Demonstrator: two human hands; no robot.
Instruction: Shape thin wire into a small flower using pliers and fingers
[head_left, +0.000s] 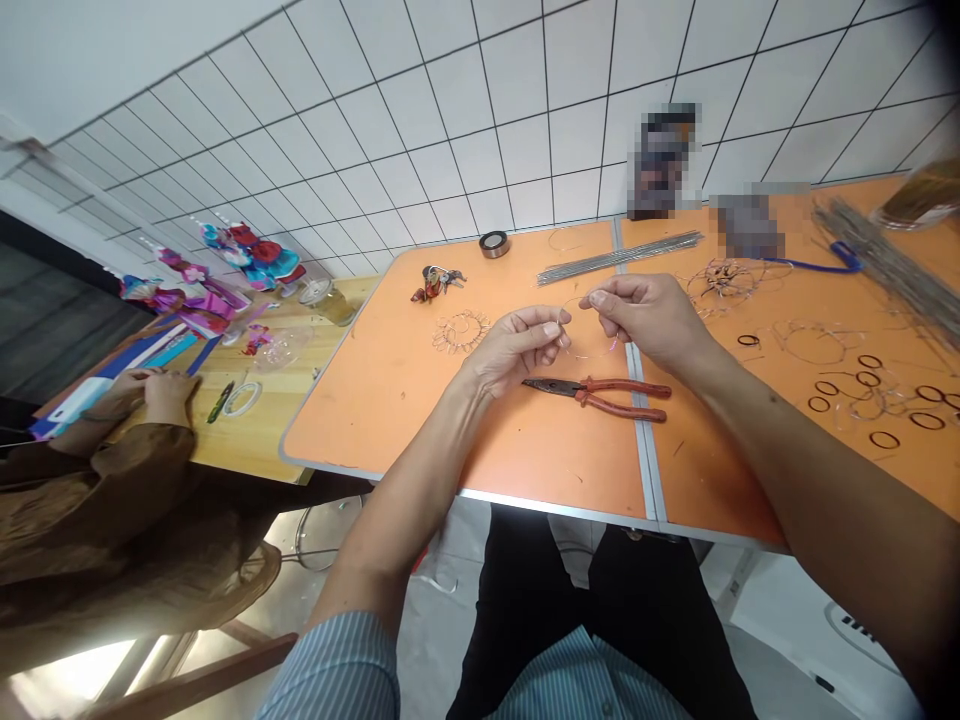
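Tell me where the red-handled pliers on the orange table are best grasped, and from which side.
Probably the red handles of the pliers, from above on the right: they lie flat, nose pointing left, handles slightly splayed, nearest the right hand, which pinches thin wire with the left hand.

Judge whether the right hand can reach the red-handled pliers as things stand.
Probably yes: the pliers lie on the table close by the right hand, nothing lying between, though it pinches a thin wire with the left hand.
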